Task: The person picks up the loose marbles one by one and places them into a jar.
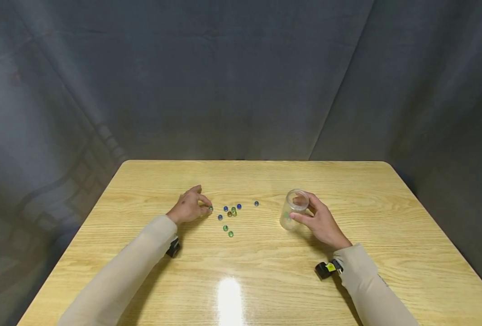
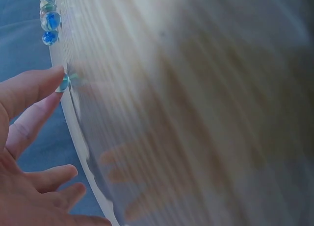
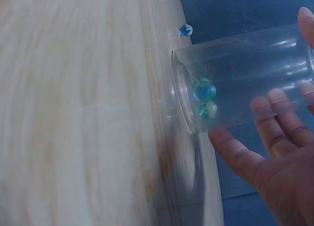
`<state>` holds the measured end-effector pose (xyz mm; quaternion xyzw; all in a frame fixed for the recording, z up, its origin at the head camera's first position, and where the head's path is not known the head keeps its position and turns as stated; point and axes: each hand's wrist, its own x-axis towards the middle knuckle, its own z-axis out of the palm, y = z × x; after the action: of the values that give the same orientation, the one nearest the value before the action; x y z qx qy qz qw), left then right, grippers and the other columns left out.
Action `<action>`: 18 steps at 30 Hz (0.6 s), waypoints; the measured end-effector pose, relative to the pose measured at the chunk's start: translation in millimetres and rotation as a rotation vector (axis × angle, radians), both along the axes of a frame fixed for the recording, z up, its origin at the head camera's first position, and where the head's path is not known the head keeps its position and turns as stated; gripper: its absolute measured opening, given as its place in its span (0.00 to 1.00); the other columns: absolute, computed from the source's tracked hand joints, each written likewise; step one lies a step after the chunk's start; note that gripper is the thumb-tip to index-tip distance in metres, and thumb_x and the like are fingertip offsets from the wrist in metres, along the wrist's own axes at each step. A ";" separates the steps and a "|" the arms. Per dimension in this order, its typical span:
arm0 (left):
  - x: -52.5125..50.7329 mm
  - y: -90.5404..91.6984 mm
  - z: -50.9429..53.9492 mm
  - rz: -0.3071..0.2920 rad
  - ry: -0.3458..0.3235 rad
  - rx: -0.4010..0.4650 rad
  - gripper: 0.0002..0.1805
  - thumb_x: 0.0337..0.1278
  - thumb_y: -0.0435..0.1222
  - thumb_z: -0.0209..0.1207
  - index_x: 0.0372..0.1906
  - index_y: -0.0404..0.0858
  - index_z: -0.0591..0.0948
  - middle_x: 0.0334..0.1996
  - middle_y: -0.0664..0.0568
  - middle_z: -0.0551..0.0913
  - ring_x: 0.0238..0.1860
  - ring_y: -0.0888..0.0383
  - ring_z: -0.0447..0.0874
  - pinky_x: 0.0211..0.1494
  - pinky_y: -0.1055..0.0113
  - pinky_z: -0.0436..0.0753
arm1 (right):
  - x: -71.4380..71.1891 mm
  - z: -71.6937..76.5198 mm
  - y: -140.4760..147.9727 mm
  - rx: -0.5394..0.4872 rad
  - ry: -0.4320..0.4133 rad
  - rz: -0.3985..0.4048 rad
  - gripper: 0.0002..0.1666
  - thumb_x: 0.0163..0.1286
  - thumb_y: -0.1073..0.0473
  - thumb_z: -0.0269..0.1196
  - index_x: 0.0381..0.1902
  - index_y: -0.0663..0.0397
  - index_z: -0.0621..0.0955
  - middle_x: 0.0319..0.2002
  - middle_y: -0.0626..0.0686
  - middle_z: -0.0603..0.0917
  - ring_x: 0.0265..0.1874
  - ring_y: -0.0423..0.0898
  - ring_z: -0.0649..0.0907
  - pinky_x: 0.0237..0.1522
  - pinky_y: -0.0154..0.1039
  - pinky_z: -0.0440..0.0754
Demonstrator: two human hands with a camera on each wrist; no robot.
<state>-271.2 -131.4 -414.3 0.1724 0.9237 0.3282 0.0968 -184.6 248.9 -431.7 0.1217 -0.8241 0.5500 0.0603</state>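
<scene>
With thumb and forefinger, my left hand (image 1: 189,207) pinches a green glass marble (image 2: 64,84) at the table surface; the other fingers are spread apart. Just to its right lies a loose group of blue, green and yellowish marbles (image 1: 230,214). My right hand (image 1: 324,224) grips a clear, open-topped jar (image 1: 288,216) around its side, thumb toward me. The jar stands upright on the table. Through its wall, the right wrist view shows green and blue marbles (image 3: 206,110) at the bottom.
A single blue marble (image 1: 256,203) lies between the group and the jar. Two green marbles (image 1: 230,234) sit nearer to me. The wooden table (image 1: 265,271) has rounded far corners, and a dark grey curtain (image 1: 224,90) hangs behind it.
</scene>
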 end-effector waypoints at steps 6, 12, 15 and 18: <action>0.7 0.4 0.4 -0.005 0.011 -0.025 0.02 0.57 0.34 0.70 0.34 0.40 0.90 0.75 0.30 0.54 0.75 0.33 0.50 0.71 0.30 0.38 | 0.0 -0.1 0.1 0.001 0.007 -0.003 0.37 0.67 0.64 0.69 0.71 0.56 0.68 0.57 0.60 0.80 0.63 0.58 0.75 0.60 0.57 0.73; 1.1 0.8 -0.3 -0.017 0.010 -0.011 0.02 0.58 0.35 0.70 0.33 0.40 0.89 0.75 0.30 0.53 0.76 0.33 0.47 0.69 0.27 0.35 | 0.6 1.0 0.1 0.005 0.008 -0.004 0.37 0.67 0.64 0.69 0.71 0.56 0.67 0.57 0.60 0.80 0.63 0.58 0.75 0.61 0.53 0.74; 1.2 1.3 -0.9 -0.033 0.020 -0.017 0.06 0.57 0.35 0.71 0.39 0.39 0.89 0.75 0.30 0.53 0.76 0.34 0.46 0.68 0.26 0.35 | 0.9 0.8 -0.6 0.004 0.019 -0.005 0.37 0.67 0.65 0.69 0.71 0.57 0.68 0.56 0.60 0.80 0.62 0.58 0.76 0.62 0.54 0.73; 1.1 1.8 -0.1 -0.056 0.035 -0.025 0.11 0.58 0.35 0.70 0.45 0.39 0.89 0.75 0.30 0.53 0.77 0.36 0.45 0.67 0.24 0.36 | 0.9 0.6 -1.2 0.004 0.024 -0.005 0.37 0.67 0.65 0.69 0.70 0.57 0.68 0.56 0.61 0.80 0.62 0.59 0.76 0.62 0.55 0.72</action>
<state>-270.1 -129.6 -414.4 0.2027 0.9241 0.3107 0.0919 -183.7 247.7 -431.2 0.1261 -0.8247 0.5468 0.0712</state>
